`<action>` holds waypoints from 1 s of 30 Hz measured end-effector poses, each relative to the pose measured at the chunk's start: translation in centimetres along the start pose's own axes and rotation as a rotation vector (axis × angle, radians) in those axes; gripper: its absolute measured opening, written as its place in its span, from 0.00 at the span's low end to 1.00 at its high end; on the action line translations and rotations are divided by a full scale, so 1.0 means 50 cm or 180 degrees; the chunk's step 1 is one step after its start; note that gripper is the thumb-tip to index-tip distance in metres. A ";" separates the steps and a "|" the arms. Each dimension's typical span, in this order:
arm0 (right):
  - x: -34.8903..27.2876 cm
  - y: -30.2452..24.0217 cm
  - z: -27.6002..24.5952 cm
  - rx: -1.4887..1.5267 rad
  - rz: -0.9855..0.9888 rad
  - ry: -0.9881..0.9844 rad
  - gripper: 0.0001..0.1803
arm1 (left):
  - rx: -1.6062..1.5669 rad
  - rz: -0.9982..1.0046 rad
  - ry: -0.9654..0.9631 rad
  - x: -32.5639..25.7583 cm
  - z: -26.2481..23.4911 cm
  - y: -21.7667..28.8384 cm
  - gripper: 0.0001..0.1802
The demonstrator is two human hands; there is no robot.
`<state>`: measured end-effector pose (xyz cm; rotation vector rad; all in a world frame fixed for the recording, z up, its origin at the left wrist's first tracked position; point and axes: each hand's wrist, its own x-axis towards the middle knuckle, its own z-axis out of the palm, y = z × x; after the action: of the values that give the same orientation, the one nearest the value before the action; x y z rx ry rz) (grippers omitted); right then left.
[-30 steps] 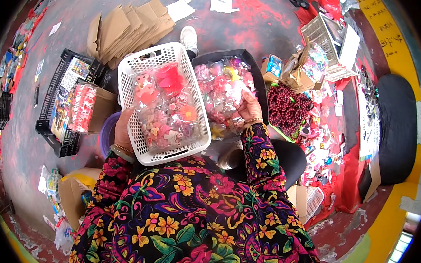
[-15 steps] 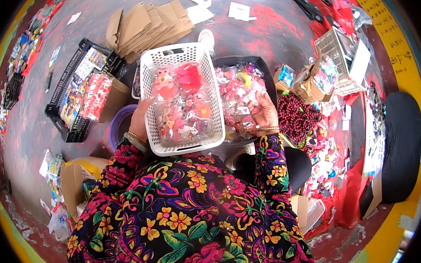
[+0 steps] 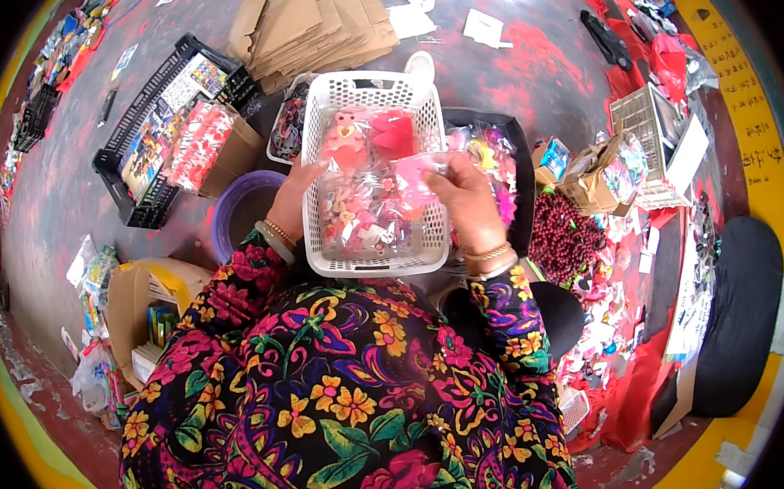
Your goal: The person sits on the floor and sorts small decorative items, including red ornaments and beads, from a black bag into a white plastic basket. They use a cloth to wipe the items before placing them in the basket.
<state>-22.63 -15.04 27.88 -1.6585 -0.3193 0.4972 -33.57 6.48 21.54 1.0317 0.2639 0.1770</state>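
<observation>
A white perforated plastic basket [image 3: 381,265] rests in front of me, with clear packets of pink and red trinkets [image 3: 354,215] inside. My left hand [image 3: 294,202] is closed on the basket's left rim, its fingers reaching over the edge. Above the basket's right half, my right hand [image 3: 473,204] pinches a clear packet with a pink piece in it [image 3: 413,179]. Beyond the basket's right side sits a black tray [image 3: 514,145] of pink, yellow and other bright small packets, partly hidden by the basket and my right hand.
A purple tub [image 3: 227,221] stands left of the basket, near a black crate [image 3: 125,195]. Flattened cardboard [image 3: 313,32] lies beyond. To the right are a heap of dark red beads [image 3: 563,240], an opened carton [image 3: 593,190] and a grey crate [image 3: 643,127].
My right hand has come from the black tray over to the basket, now with a pink packet in its fingers. The left hand stays on the basket; the whole view has shifted.
</observation>
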 end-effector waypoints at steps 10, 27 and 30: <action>0.021 0.030 0.072 -0.1979 -0.0491 0.0132 0.20 | -0.0765 -0.0316 0.0063 0.005 0.008 -0.005 0.23; -0.035 0.072 0.086 -0.4267 -0.1781 -0.1231 0.21 | -0.0460 -0.0157 0.0058 -0.006 0.030 0.011 0.20; -0.031 0.077 0.094 -0.4269 -0.1625 -0.1292 0.23 | 0.0012 0.0021 0.0222 -0.002 0.024 0.004 0.19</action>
<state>-26.59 -12.31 23.85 -2.5876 -1.5896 0.1853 -33.33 5.58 22.29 1.0314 0.3243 0.2188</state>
